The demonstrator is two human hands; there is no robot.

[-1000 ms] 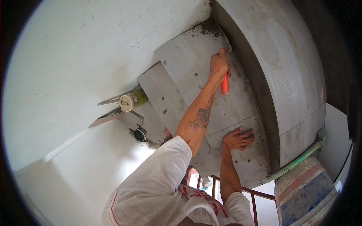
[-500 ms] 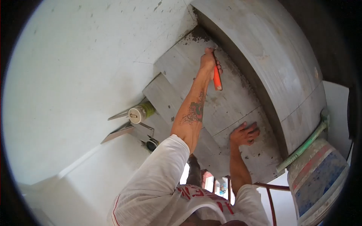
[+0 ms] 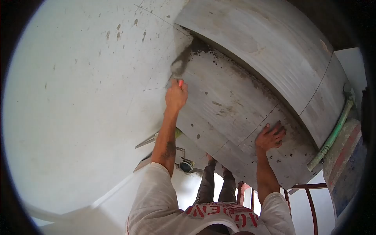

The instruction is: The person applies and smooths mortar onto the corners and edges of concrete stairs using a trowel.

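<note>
My left hand [image 3: 176,95] is closed around the orange handle of a trowel [image 3: 178,67]. The trowel's mortar-coated blade lies at the seam between the white wall and the grey tiled step [image 3: 231,100], and the fist hides most of the handle. Dark, damp mortar [image 3: 199,45] sits in the corner just beyond the blade. My right hand [image 3: 270,137] rests palm down with fingers spread on the step's tile, holding nothing.
A higher tiled step [image 3: 266,47] rises along the right. A green-handled hammer [image 3: 333,133] leans there beside a dirty striped container [image 3: 346,164]. Below left are a small dark cup [image 3: 186,165] and flat metal tools [image 3: 144,159]. Brown metal railing [image 3: 311,203] stands lower right.
My left hand has carried the trowel from beside the higher step's riser leftward to the wall edge. My right hand still lies on the tile. The view has shifted somewhat.
</note>
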